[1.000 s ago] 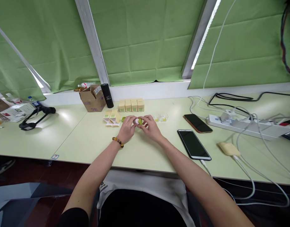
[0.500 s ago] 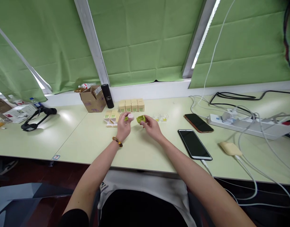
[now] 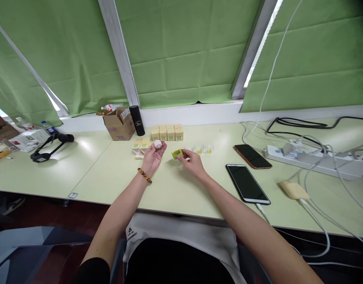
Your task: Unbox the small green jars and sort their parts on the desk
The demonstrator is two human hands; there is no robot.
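Bright, even daylight leaks through gaps in the green blinds (image 3: 181,51). Soft glare on the table (image 3: 89,165). Edges bend outward.

Black phone (image 3: 248,184), brown phone (image 3: 252,156), power strip (image 3: 314,162), cardboard box (image 3: 120,127), black flask (image 3: 139,120), small tan boxes (image 3: 168,133)

Lime and pink against a pale green table (image 3: 116,173).
A lime-green cap (image 3: 177,153) and a pinkish-white round piece (image 3: 158,144) are pictured; cream boxes (image 3: 167,133) are faced with green panels, the flask (image 3: 138,120) is black, the bracelet (image 3: 144,175) beaded amber and dark.
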